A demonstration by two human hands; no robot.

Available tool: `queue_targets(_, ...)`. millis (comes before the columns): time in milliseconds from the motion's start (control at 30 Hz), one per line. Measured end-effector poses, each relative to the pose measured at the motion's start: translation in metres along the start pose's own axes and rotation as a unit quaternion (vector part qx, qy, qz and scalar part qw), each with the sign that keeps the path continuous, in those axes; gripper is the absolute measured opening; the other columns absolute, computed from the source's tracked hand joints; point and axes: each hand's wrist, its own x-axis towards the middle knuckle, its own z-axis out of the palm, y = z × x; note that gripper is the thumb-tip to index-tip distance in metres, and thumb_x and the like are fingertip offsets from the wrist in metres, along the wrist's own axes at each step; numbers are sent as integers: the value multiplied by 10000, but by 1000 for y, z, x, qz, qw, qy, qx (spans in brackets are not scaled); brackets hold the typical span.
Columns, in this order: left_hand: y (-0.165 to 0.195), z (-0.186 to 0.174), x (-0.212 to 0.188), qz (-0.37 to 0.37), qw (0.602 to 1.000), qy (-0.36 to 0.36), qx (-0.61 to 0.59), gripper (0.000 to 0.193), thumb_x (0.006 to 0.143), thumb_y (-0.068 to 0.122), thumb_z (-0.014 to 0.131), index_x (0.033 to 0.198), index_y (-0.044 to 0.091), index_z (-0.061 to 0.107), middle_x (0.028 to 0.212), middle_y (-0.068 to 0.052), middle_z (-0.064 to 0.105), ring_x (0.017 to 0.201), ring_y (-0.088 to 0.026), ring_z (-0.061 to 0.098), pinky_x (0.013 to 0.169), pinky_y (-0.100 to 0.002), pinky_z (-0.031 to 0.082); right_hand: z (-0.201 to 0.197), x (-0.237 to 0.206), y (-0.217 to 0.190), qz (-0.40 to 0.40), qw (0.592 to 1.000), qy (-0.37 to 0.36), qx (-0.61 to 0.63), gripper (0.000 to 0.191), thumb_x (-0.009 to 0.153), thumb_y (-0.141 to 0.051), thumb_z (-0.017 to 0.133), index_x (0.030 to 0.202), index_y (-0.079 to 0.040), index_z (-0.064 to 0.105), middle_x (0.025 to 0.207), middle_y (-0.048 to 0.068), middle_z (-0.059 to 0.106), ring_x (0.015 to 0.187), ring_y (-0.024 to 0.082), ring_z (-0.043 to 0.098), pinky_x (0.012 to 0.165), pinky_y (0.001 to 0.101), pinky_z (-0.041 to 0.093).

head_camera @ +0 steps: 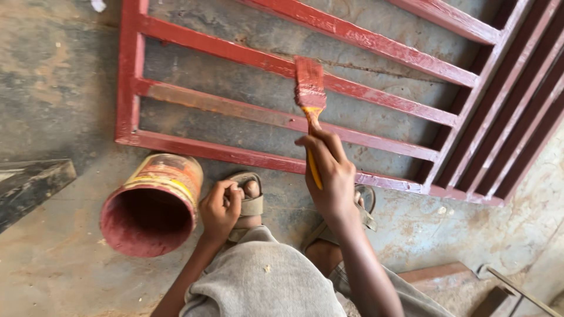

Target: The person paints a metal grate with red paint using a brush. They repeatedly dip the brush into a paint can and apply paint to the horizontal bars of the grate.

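While you crouch over the work, your left hand (pixel 220 206) rests curled shut on your sandalled foot, holding nothing, just beside the one paint tin (pixel 154 202), which lies tipped on its side on the near side of the red metal grille (pixel 130 76) with its red-coated mouth toward you. Your right hand (pixel 330 176) is closed around the yellow handle of the single paintbrush (pixel 309 88), whose red-loaded bristles sit on the third bar up from the grille's near edge. Judging by colour, you are well into the job: the near frame rail, the left upright and the two farthest crossbars look wet red, and the brushed bar is red around the bristles. What looks left is the second bar from the near edge, dull and rusty-orange toward its left end, plus any thin patches. In count: one brush, one tin, five long bars in the left panel counting the near rail, and a second panel of several slats beyond the grille's divider at right.
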Motion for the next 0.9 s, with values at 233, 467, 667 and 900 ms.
queue_targets(233, -1, -3, -4, -47, 999, -9, 8, 42, 976, 73, 648, 971, 38, 673, 745, -48, 718, 586, -114, 639, 538, -266, 473, -3, -10, 2, 12, 998, -50, 22, 299, 879, 112, 664, 1127, -53, 687, 1216, 151, 651, 1098, 362, 708, 860, 432, 607)
queue_targets(467, -2, -2, -1, -29, 999, 5, 14, 49, 977, 75, 653, 950, 39, 670, 723, -48, 699, 579, -111, 634, 520, -254, 464, 7, -8, 6, 25, 998, -55, 20, 299, 843, 114, 660, 1085, -61, 669, 1290, 169, 633, 1093, 383, 695, 828, 436, 603)
queue_targets(667, -4, -1, -2, -31, 999, 4, 30, 59, 967, 85, 658, 934, 38, 670, 734, -62, 683, 562, -130, 596, 518, -276, 438, 20, -1, 2, -20, 998, -35, 43, 239, 868, 75, 707, 1060, -55, 651, 1294, 159, 619, 1068, 362, 702, 822, 441, 600)
queue_targets(900, -3, 1, 0, -46, 999, 0, 19, 64, 965, 104, 662, 947, 44, 674, 745, -60, 706, 553, -144, 607, 517, -288, 451, 37, 11, -4, -54, 992, -54, 102, 190, 838, 61, 726, 945, -44, 608, 1193, 136, 610, 1217, 364, 707, 890, 439, 609)
